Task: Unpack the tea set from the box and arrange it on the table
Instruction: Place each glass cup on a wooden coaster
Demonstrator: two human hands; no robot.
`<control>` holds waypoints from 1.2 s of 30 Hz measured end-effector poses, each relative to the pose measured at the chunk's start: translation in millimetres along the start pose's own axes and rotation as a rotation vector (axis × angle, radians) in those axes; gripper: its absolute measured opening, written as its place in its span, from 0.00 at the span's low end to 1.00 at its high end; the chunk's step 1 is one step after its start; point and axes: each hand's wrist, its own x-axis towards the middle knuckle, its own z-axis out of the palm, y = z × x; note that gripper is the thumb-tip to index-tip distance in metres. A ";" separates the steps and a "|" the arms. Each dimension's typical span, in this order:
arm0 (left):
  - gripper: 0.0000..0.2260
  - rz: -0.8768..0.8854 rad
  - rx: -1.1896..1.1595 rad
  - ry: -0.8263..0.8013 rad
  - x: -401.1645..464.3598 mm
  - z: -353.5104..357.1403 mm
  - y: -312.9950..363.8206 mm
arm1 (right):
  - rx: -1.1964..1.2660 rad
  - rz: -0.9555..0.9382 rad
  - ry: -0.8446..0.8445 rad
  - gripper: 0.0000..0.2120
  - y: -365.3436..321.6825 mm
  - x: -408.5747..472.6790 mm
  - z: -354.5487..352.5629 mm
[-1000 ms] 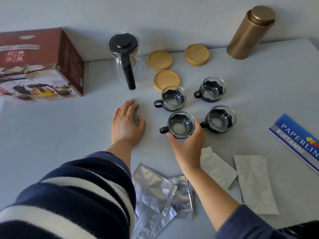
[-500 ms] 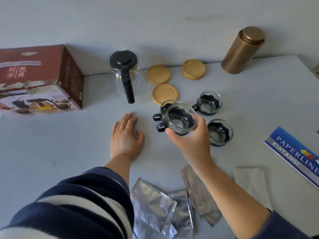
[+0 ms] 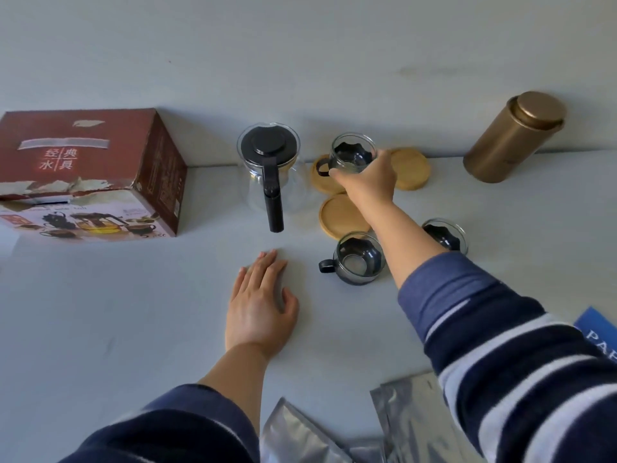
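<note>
A: Where is the right hand [image 3: 369, 182]?

B: Stretched out over the coasters at the back of the table [image 3: 100, 329]. Its fingers are curled round a glass cup [image 3: 350, 153] and grip it by the rim and side. The cup stands upright, black handle to the left, over the left coaster [image 3: 322, 180]. I cannot tell whether it touches the wood.

A: And the left hand [image 3: 258, 309]?

B: Flat on the table, palm down, fingers straight and close together, thumb out to the side. It holds nothing.

A: The other coasters?

B: One [image 3: 412, 168] lies just right of the hand, partly hidden by it. A third [image 3: 340, 217] lies nearer, below the first, with the forearm across its right edge.

A: More cups?

B: Two that I can see. One [image 3: 357, 259] stands just below the near coaster, handle to the left. Another [image 3: 445, 233] peeks out on the far side of the right sleeve [image 3: 500, 345].

A: The teapot [image 3: 268, 168]?

B: Left of the coasters, glass with a black lid, handle toward the person.

A: And the box [image 3: 90, 172]?

B: At the far left, on its side, red-brown with a torn edge.

A: Anything else?

B: A gold tin [image 3: 514, 137] leans at the back right. Foil pouches [image 3: 300, 436] lie at the near edge, and a blue booklet [image 3: 601, 335] shows at the right border.
</note>
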 end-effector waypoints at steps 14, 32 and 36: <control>0.20 0.006 0.009 -0.020 1.4 -0.3 -0.8 | -0.123 0.064 -0.073 0.45 18.1 26.3 31.9; 0.20 0.006 0.006 0.018 -0.7 1.0 0.2 | -0.038 -0.096 -0.203 0.41 16.5 -82.5 -48.8; 0.19 0.005 0.011 0.019 -0.3 1.4 -0.6 | -0.097 -0.249 -0.075 0.44 44.0 -126.1 -43.8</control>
